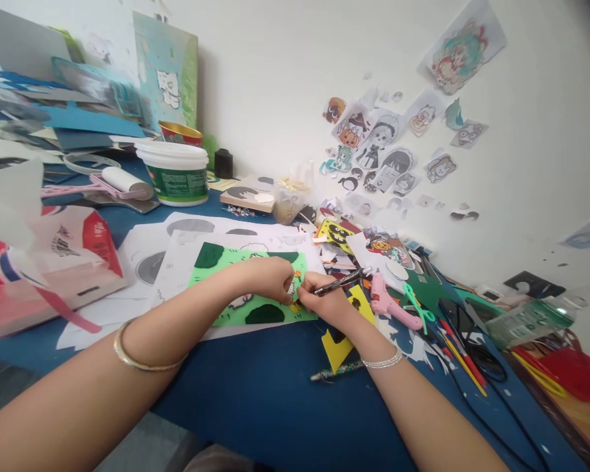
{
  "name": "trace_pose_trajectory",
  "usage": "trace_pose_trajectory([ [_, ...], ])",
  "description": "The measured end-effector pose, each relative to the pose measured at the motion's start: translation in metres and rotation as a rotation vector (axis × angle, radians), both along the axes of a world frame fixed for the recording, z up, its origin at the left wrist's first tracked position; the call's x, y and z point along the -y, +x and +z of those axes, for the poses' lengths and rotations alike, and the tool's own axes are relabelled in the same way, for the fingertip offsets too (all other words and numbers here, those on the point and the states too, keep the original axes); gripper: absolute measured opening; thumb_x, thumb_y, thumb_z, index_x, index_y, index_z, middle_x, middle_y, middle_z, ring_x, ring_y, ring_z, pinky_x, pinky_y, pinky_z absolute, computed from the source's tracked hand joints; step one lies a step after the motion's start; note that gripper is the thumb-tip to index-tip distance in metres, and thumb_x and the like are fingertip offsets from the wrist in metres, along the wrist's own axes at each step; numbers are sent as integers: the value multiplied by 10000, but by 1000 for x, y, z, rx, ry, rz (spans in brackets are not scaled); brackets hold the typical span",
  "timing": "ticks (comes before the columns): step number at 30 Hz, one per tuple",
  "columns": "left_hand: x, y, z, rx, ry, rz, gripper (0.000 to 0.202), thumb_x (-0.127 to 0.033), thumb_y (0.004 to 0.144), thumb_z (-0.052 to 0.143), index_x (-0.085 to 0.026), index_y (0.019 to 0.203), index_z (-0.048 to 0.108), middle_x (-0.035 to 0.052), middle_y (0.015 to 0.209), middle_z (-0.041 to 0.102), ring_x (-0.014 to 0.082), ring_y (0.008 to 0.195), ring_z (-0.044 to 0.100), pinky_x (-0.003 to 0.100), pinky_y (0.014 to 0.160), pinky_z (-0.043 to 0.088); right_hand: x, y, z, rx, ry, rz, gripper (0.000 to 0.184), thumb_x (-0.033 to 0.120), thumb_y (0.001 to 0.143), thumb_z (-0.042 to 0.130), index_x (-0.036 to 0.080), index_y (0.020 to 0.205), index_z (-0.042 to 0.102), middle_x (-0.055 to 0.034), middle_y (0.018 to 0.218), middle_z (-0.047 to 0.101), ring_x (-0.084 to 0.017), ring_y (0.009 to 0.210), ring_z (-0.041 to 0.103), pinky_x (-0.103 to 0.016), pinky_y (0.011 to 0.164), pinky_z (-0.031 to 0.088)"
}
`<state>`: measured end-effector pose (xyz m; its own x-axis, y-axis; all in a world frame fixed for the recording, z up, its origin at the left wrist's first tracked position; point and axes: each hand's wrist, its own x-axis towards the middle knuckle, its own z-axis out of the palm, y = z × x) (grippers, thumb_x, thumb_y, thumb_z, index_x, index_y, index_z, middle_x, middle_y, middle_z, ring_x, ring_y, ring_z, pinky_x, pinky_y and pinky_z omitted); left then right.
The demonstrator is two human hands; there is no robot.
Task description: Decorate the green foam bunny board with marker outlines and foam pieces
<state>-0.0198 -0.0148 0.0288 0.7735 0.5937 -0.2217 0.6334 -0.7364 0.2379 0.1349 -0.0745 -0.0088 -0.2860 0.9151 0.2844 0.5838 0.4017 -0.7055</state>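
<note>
My right hand is closed with a dark pen in its grip, the pen's far end slanting up to the right. Its fingertips are at the right part of a bright green sheet with dark green patches and white cartoon figures. Beside them, my left hand is bent over the sheet with its fingers curled in a pinch. What those fingers hold, if anything, is hidden. Small orange and yellow shapes show between the two hands. White printed papers lie beneath the green sheet.
Right of my hands are a pink glue gun, green scissors, yellow paper scraps and dark cables. A white bucket stands behind, left of centre. A red and white bag lies at the left.
</note>
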Motion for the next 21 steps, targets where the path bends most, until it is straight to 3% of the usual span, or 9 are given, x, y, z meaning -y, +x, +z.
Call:
trace_pose_trajectory([
  [21,5,3,6,-68,2,36,203,-375,679,573,-177,700,611,47,685,603,167,563,495,267,451,299,-4,3,-6,48,30,38,285,246,746,492,208,542,297,52,525,357,-99,508,341,-228,486,268],
])
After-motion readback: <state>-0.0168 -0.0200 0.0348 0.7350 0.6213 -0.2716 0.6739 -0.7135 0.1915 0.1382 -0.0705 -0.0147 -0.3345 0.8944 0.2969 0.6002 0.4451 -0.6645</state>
